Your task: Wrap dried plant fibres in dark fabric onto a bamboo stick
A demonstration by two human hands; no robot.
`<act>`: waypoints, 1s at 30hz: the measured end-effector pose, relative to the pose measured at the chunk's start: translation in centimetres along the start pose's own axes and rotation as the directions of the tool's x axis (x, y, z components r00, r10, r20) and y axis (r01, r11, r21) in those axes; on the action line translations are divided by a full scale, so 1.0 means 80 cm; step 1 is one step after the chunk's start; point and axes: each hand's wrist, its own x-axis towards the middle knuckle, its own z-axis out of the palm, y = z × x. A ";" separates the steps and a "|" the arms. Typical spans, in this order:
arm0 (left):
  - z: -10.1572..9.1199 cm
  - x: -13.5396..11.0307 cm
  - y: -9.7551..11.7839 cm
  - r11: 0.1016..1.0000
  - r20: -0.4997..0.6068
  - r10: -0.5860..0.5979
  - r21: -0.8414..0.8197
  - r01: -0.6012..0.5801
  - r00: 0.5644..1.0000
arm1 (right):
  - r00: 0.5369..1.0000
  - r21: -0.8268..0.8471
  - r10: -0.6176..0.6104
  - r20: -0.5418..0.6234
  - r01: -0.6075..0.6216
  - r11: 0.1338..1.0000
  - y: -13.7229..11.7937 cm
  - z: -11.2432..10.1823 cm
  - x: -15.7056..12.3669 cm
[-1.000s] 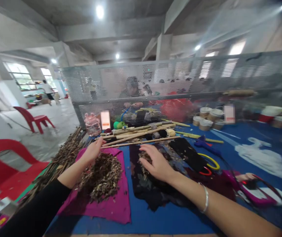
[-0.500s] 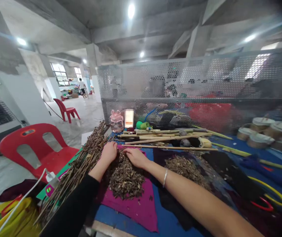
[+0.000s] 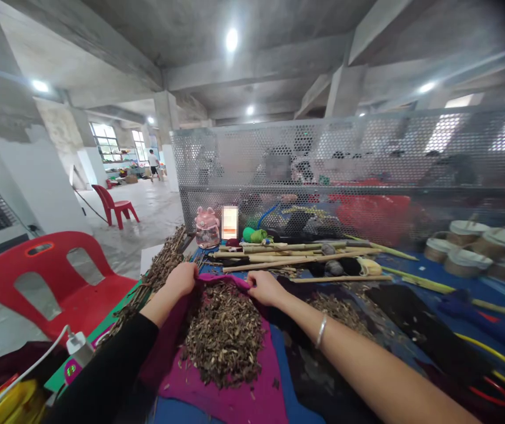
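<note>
A magenta cloth [image 3: 235, 405] lies on the blue table, bearing a heap of dry brown plant bits [image 3: 223, 335]. My left hand [image 3: 180, 281] pinches the cloth's far left corner. At the far right corner my right hand [image 3: 265, 288], below a silver bracelet [image 3: 321, 331], grips the cloth too. Between the two hands the far edge is lifted and stretched. To the left, dried stalks [image 3: 164, 259] lie in a bundle, partly covered by my left arm. A second heap of plant bits [image 3: 338, 312] sits on dark cloth to the right, partly behind my right forearm.
Bamboo sticks [image 3: 279, 258], yarn balls [image 3: 252, 235] and a pink jar [image 3: 208, 227] stand or lie at the back before a perforated metal screen [image 3: 252, 159]. White tubs [image 3: 467, 262] stand far right. A red chair [image 3: 58, 277] is at left; a person [image 3: 153, 165] is far off.
My hands have spread apart and now lift the cloth's far edge, which shows above the heap. The heap sits nearer to me and looks wider. The view has tilted up slightly.
</note>
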 end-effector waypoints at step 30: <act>0.036 -0.240 0.178 0.854 0.102 0.412 -0.391 -0.344 0.905 | 0.954 -0.046 -0.191 0.229 0.206 0.977 -0.075 0.003 -0.009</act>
